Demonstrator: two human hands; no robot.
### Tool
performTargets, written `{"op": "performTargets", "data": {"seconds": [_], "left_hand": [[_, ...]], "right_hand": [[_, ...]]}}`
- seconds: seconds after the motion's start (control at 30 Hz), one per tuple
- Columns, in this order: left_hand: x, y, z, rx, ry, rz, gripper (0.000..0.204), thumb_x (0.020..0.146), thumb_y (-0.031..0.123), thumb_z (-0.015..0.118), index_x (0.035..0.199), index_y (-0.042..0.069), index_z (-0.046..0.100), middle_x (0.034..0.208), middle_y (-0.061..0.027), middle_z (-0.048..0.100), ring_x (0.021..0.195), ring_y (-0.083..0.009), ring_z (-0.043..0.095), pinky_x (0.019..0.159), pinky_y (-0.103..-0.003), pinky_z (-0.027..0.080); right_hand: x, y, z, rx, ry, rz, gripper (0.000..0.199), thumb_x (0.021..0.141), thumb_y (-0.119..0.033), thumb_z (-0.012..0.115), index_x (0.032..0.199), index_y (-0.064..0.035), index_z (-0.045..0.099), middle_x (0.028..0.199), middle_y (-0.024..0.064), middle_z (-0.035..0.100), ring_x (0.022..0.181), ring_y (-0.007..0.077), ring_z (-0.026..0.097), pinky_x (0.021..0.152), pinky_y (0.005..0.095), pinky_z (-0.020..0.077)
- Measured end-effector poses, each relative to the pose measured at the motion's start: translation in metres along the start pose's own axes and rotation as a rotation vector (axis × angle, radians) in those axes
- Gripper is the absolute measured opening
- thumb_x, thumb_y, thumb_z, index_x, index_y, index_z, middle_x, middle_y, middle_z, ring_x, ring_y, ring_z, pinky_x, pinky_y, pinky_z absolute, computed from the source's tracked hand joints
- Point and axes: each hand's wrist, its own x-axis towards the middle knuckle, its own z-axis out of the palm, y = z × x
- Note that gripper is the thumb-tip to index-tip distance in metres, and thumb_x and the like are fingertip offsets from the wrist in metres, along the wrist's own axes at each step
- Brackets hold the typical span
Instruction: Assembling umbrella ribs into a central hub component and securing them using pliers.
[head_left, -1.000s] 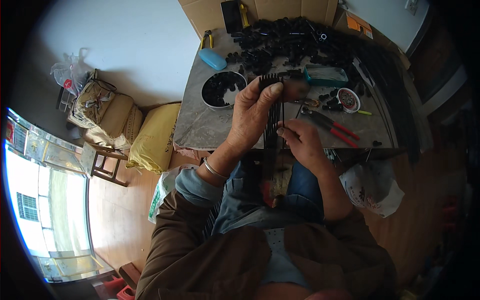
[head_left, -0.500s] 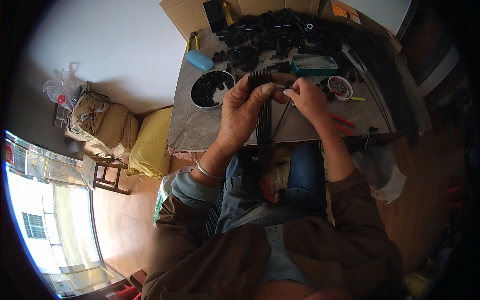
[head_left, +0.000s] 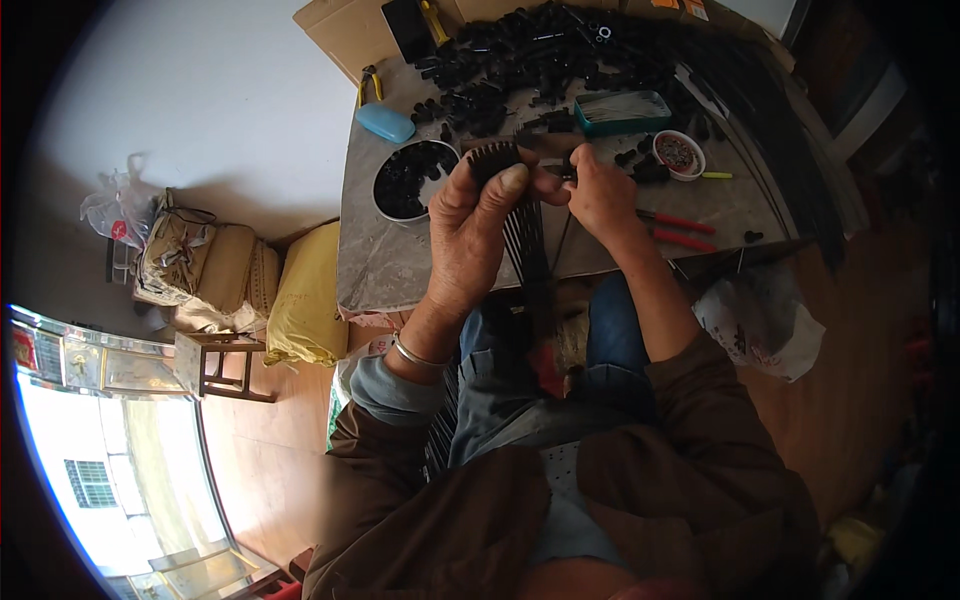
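My left hand [head_left: 468, 225] is closed around a bundle of thin black rods [head_left: 530, 250]. Their ends stand in a comb-like row above the thumb, and their lengths hang below the hand toward my lap. Fingers bent, my right hand [head_left: 604, 200] pinches at the left fingertips. What it grips is small and dark, mostly hidden by the fingers. Just right of that hand lie red-handled pliers [head_left: 683, 240]. A round white bowl [head_left: 376, 190] of small black parts stands left of my left hand.
Black parts [head_left: 540, 50] are heaped along the table's back. A green tray [head_left: 620, 128] holds thin pins; a white cup [head_left: 702, 160] holds small metal pieces. Long black strips [head_left: 790, 130] lie at right. A blue case [head_left: 386, 123] and yellow-handled pliers [head_left: 371, 85] sit at back left.
The view has shifted slightly. Both hands stay together over the table, the left still around the rods. My right hand has turned a little, and more of the red-handled pliers shows beside it.
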Motion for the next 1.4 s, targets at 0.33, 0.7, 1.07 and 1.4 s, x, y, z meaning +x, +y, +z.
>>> {"op": "performTargets", "data": {"seconds": [0.33, 0.7, 1.07, 1.4], "left_hand": [[-0.003, 0.002, 0.000, -0.054, -0.046, -0.028, 0.021, 0.096, 0.014, 0.055, 0.111, 0.000, 0.058, 0.086, -0.0073, 0.065, 0.082, -0.0175, 0.065, 0.083, -0.034, 0.053], [-0.009, 0.000, 0.008, 0.122, -0.093, 0.014, 0.022, 0.096, 0.011, 0.053, 0.113, -0.003, 0.054, 0.088, -0.0121, 0.065, 0.083, -0.0205, 0.065, 0.084, -0.038, 0.053], [-0.022, -0.015, -0.008, 0.540, -0.357, 0.033, 0.018, 0.088, 0.012, 0.065, 0.102, 0.000, 0.064, 0.094, -0.0095, 0.068, 0.083, -0.0186, 0.067, 0.075, -0.026, 0.051], [-0.022, -0.078, -0.058, 1.159, -0.724, 0.323, 0.048, 0.076, 0.033, 0.070, 0.115, 0.007, 0.060, 0.141, -0.0156, 0.043, 0.136, -0.0321, 0.035, 0.113, -0.047, 0.025]], "right_hand": [[0.012, -0.019, -0.014, 0.988, 0.293, -0.013, 0.033, 0.085, -0.010, 0.064, 0.112, 0.0000, 0.047, 0.090, 0.0101, 0.063, 0.076, 0.0160, 0.062, 0.066, 0.0280, 0.0496], [0.036, -0.023, 0.008, 0.330, 0.517, -0.330, 0.048, 0.081, -0.023, 0.069, 0.120, -0.0056, 0.049, 0.119, 0.0143, 0.052, 0.108, 0.0352, 0.053, 0.085, 0.0427, 0.0466], [0.052, -0.032, 0.038, -0.012, 0.215, -0.573, 0.058, 0.075, -0.021, 0.074, 0.127, -0.0142, 0.049, 0.133, 0.0071, 0.042, 0.126, 0.0283, 0.037, 0.102, 0.0518, 0.0276], [0.085, -0.028, 0.044, -0.067, 0.184, -0.677, 0.051, 0.080, -0.022, 0.070, 0.127, -0.0140, 0.051, 0.135, 0.0068, 0.043, 0.131, 0.0289, 0.034, 0.106, 0.0529, 0.0255]]}}
